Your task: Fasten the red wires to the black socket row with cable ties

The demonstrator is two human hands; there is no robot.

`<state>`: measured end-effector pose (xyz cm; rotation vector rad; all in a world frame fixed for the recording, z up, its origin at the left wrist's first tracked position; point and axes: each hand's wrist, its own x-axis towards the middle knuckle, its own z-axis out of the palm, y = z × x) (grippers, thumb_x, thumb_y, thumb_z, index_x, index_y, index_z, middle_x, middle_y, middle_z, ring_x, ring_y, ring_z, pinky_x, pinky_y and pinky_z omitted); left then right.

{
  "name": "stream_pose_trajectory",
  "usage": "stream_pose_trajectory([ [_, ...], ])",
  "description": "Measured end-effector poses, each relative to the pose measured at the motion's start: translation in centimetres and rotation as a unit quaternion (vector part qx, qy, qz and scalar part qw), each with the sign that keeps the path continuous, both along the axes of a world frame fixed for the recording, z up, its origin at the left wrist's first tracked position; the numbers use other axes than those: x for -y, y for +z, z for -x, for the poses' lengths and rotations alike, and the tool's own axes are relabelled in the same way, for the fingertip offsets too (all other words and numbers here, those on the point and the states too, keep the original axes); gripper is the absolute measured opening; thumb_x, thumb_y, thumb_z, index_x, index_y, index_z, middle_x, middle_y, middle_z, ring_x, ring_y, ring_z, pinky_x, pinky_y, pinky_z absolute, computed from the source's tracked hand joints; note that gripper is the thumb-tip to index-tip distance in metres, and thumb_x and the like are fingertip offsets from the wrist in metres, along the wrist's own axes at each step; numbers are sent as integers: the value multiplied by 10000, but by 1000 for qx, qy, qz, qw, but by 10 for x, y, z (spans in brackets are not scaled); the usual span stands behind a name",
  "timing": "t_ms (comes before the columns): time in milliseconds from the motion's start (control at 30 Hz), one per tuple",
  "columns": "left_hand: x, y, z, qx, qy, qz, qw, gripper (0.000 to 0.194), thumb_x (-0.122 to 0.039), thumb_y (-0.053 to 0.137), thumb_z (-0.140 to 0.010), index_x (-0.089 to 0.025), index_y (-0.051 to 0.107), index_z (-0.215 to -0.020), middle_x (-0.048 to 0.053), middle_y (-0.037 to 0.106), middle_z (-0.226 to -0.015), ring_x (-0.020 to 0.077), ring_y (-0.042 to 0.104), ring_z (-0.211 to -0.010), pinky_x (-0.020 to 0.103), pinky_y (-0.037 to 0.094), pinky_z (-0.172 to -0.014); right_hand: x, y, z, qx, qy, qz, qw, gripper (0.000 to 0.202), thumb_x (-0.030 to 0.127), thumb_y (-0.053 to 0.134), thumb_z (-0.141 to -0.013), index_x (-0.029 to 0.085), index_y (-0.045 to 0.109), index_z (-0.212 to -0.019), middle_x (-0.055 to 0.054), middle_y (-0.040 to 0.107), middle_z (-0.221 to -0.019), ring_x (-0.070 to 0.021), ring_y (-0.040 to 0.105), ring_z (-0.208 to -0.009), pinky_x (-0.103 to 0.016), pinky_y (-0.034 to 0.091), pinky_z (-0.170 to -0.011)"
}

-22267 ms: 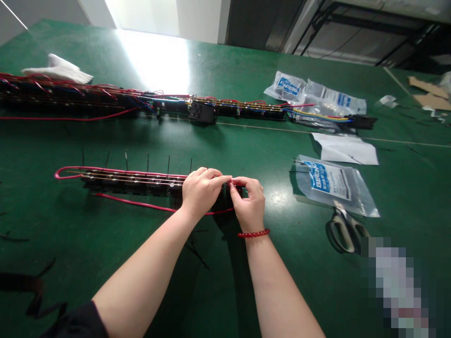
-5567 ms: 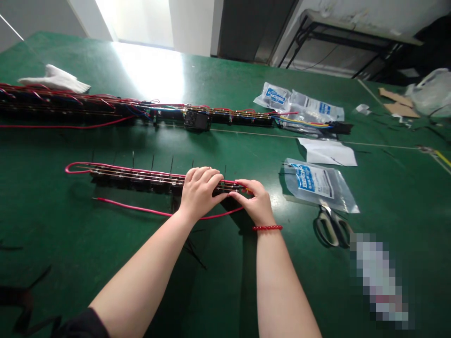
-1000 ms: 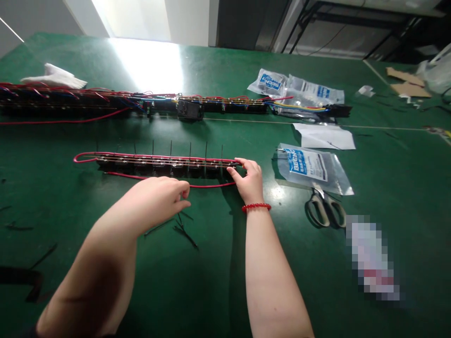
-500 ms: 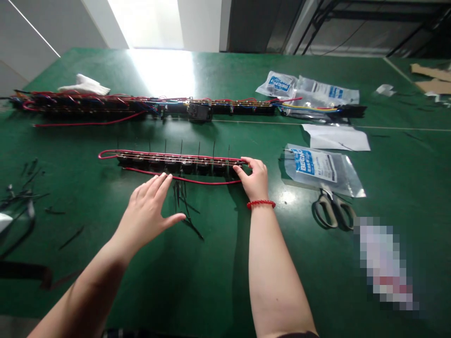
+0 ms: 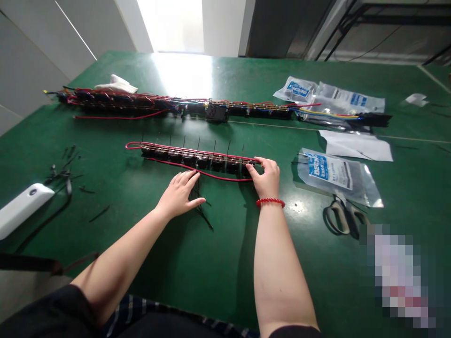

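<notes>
A short black wired strip lies across the green table, with a red wire looped past its left end and black zip-tie tails standing up along it. My right hand, with a red bead bracelet at the wrist, has thumb and fingers closed round the strip's right end. Just below the strip's middle, my left hand is spread with the thumb out, palm down, its fingertips near the lower red wire. Loose black zip ties lie partly under the left hand.
A longer wired assembly lies farther back. Plastic bags and a white paper are at right, scissors in front of them. At left are a white device and scattered zip ties.
The view has shifted, so the table's things appear farther right and the white device at left shows more fully. My right hand still holds the strip's end; my left hand stays open.
</notes>
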<state>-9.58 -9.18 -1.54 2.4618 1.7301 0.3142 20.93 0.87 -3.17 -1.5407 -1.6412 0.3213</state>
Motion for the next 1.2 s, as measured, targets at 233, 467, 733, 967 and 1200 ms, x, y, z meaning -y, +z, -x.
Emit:
stream_pose_trajectory([
  [233, 11, 4, -9, -27, -103, 31, 994, 852, -664, 413, -966, -106, 265, -1593, 153, 287, -1655, 266, 259, -1548, 430, 205, -1286, -1, 0, 1, -2, 2, 4, 1000, 397, 542, 661, -854, 229, 717, -1090, -105, 686, -1114, -281, 600, -1012, -474, 476, -983],
  [467, 53, 8, -37, -34, -175, 41, 983, 819, -651, 399, -980, -104, 298, -1581, 138, 267, -1658, 257, 218, -1560, 419, 211, -1288, 0, 0, 1, -1, 0, 12, 1000, 400, 544, 654, -850, 234, 715, -1095, -102, 686, -1125, -280, 591, -1012, -465, 472, -981],
  [733, 68, 9, -43, 59, -140, 35, 988, 606, -497, 545, -969, -136, 505, -1455, 143, 469, -1561, 277, 411, -1477, 486, 357, -1241, 0, 1, 2, -2, 2, 17, 1000, 409, 551, 649, -849, 234, 711, -1100, -101, 680, -1111, -277, 583, -1008, -461, 468, -969],
  [967, 61, 11, -41, 123, -132, 38, 983, 447, -426, 600, -947, -171, 620, -1312, 144, 469, -1558, 278, 418, -1473, 535, 357, -1234, 1, 2, 2, -2, 5, 8, 1000, 407, 550, 638, -856, 237, 709, -1105, -98, 680, -1106, -273, 585, -987, -453, 482, -944],
  [1200, 61, 10, -40, 135, -143, 34, 980, 400, -372, 581, -954, -142, 641, -1276, 162, 523, -1509, 277, 448, -1452, 536, 377, -1223, 0, 1, 2, -9, 10, 13, 1000, 408, 549, 644, -851, 233, 712, -1101, -99, 677, -1104, -270, 591, -972, -455, 484, -947],
])
